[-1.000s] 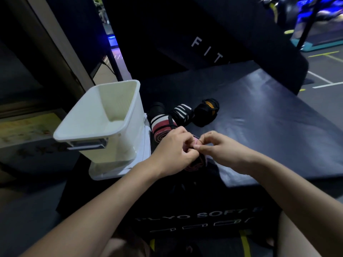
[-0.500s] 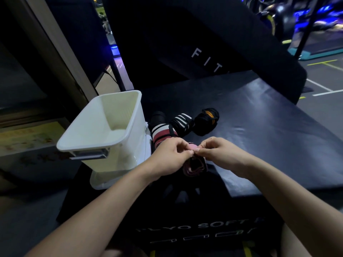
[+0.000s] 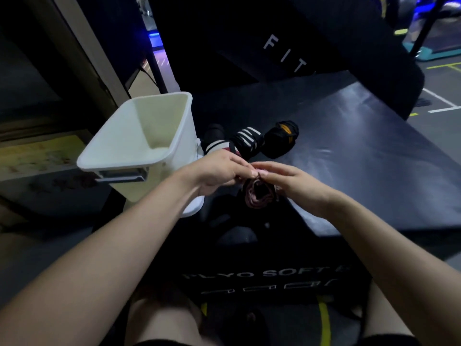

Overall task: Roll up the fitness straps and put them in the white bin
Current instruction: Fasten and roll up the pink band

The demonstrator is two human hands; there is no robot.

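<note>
Strap (image 3: pixel 257 196) above "PLYO SOFT" box (image 3: pixel 262 275)

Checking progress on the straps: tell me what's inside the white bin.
The white bin shows only bare pale walls and floor; no strap is visible inside. Its near inner wall is hidden by the rim. Rolled straps lie on the black box beside it.

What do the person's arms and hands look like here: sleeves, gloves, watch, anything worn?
Both forearms are bare up to the frame edge, with no sleeves in view. The left hand and right hand wear no gloves, and no watch, wristband or ring shows. The light is dim, so fine marks cannot be ruled out. Dark shorts show at the bottom edge.
</note>
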